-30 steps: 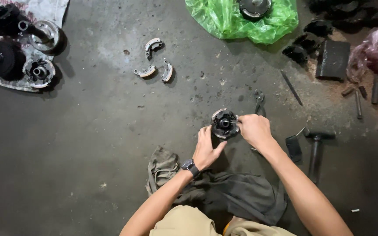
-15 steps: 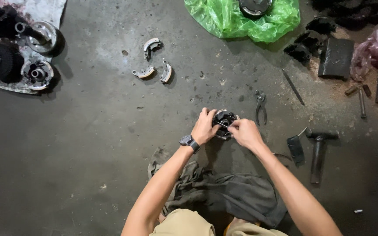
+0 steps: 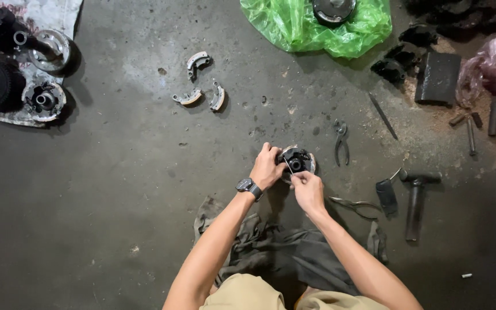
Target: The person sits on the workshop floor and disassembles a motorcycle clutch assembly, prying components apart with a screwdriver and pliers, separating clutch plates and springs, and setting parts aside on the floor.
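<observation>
We see a dark stained concrete floor (image 3: 116, 189); on it lie three curved metal shoes (image 3: 199, 80), grey pliers (image 3: 341, 142), a black-handled hammer (image 3: 415, 198), a crumpled green plastic bag (image 3: 294, 26), a dark rag (image 3: 282, 252).

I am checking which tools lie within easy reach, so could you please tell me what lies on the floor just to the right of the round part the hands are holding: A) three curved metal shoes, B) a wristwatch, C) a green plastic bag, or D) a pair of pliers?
D: a pair of pliers lies on the concrete beside the round part, which the left hand and right hand grip.
</observation>
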